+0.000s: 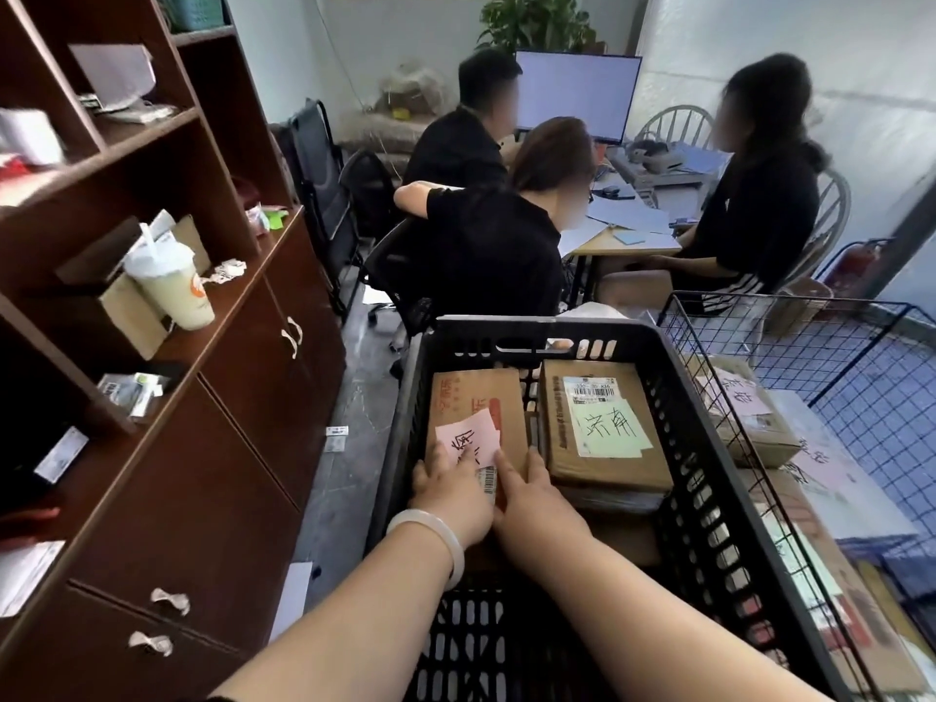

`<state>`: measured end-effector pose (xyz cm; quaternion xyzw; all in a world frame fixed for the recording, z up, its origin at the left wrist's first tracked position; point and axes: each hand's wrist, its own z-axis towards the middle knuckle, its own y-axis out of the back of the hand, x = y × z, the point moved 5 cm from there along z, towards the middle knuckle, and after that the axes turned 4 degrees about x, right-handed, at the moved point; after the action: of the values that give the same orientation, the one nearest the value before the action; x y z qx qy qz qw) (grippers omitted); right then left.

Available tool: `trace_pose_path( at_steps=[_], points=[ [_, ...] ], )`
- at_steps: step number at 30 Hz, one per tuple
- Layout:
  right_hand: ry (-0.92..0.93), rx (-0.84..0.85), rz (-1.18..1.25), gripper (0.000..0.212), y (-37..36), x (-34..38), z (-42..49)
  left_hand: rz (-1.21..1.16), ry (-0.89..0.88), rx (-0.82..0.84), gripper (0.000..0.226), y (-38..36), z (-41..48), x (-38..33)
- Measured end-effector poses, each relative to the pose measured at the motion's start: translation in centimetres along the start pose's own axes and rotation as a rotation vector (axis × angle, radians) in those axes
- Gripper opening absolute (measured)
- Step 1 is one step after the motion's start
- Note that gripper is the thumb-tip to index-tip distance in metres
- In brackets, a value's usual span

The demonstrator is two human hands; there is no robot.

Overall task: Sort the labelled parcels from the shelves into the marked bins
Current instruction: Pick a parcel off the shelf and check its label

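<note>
A black plastic crate (pixel 709 499) stands in front of me with two cardboard parcels inside. The left parcel (pixel 481 397) carries a pink handwritten note and a barcode label. My left hand (pixel 451 491), with a pale bangle on the wrist, and my right hand (pixel 532 491) both rest on its near end, fingers around it. The right parcel (pixel 608 463) bears a pale green handwritten note and a white shipping label. To the right, a black wire bin (pixel 861 397) holds more parcels (pixel 744 423) with pink notes.
A brown shelf cabinet (pixel 218 397) with a drink cup (pixel 174 291), boxes and papers runs along the left. Three people sit at a desk (pixel 628 240) with a monitor straight ahead. A red fire extinguisher (pixel 856 266) stands at the right wall.
</note>
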<state>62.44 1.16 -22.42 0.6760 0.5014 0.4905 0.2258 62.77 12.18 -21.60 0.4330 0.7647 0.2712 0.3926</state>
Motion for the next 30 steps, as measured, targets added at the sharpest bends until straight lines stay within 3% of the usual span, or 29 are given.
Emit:
trace_pose_path(
  at_steps=[6,10,15,20,30],
  points=[
    [0.042,-0.072,-0.115,0.072,1.0,0.4,-1.0,0.03,-0.14,-0.102,0.074,1.5,-1.1,-0.4],
    [0.101,-0.132,-0.068,0.071,2.6,0.1,-2.8,0.034,-0.286,-0.169,0.068,3.5,-2.5,-0.9],
    [0.17,-0.347,-0.115,0.069,5.5,-0.7,-6.8,0.209,-0.474,-0.298,0.069,4.6,-4.7,-2.0],
    [0.002,-0.476,-0.278,0.081,7.1,-4.2,-11.3,0.312,-0.615,-0.316,0.08,2.3,-6.2,-5.9],
    [-0.312,-0.665,-0.229,0.087,6.2,-13.9,-26.8,0.359,-1.057,-0.323,0.091,-6.9,-15.2,-16.9]
  ],
)
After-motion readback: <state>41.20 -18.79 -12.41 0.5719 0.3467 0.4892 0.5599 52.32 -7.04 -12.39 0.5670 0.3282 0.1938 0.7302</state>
